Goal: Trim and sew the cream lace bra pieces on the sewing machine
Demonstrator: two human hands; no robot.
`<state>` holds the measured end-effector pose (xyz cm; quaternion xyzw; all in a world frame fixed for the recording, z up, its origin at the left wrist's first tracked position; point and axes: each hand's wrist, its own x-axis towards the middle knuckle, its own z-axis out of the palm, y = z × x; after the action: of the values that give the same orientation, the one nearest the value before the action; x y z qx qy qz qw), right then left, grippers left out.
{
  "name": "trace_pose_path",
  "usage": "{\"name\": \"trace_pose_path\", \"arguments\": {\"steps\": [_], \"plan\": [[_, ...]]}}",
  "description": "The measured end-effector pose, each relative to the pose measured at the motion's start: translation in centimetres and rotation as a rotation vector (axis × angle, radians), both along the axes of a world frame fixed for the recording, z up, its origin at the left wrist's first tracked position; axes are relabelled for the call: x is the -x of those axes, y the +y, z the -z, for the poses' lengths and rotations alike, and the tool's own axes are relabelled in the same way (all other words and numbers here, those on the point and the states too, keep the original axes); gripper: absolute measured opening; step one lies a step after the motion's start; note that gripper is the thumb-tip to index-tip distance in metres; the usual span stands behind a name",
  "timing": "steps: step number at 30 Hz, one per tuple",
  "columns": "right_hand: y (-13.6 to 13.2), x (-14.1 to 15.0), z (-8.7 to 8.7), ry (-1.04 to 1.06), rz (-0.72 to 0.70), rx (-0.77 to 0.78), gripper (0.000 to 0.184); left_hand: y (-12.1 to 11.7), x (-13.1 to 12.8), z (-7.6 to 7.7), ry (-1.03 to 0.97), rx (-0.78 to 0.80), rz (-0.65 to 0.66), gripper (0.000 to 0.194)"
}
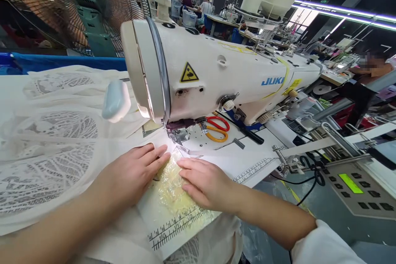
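Observation:
My left hand lies flat on white fabric just in front of the sewing machine's presser foot, fingers stretched towards it. Opposite, my right hand rests palm down, fingers extended, by a folding guide and the white strip running into it. Between both hands, crinkled clear yellowish tape covers the machine bed. Lace-panelled white fabric spreads to the left and hangs over the front edge. The needle point is hard to make out.
Behind the presser foot lie red-and-orange-handled snips and a black-handled tool. A metal strip feeder and control box stand right. The machine head overhangs the bed; a fan stands behind. People sit farther back.

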<state>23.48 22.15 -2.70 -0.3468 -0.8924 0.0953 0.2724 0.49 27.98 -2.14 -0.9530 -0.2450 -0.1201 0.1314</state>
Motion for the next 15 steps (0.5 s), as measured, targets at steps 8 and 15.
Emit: {"name": "trace_pose_path", "arguments": {"steps": [8,15], "plan": [[0.2,0.1,0.2,0.017,0.01,0.02,0.026,2.1,0.6,0.3,-0.023,0.174,-0.103,0.047],[-0.1,0.3,0.0,-0.02,0.014,-0.016,0.026,3.1,0.3,-0.5,0.036,0.194,-0.164,0.046]]}}
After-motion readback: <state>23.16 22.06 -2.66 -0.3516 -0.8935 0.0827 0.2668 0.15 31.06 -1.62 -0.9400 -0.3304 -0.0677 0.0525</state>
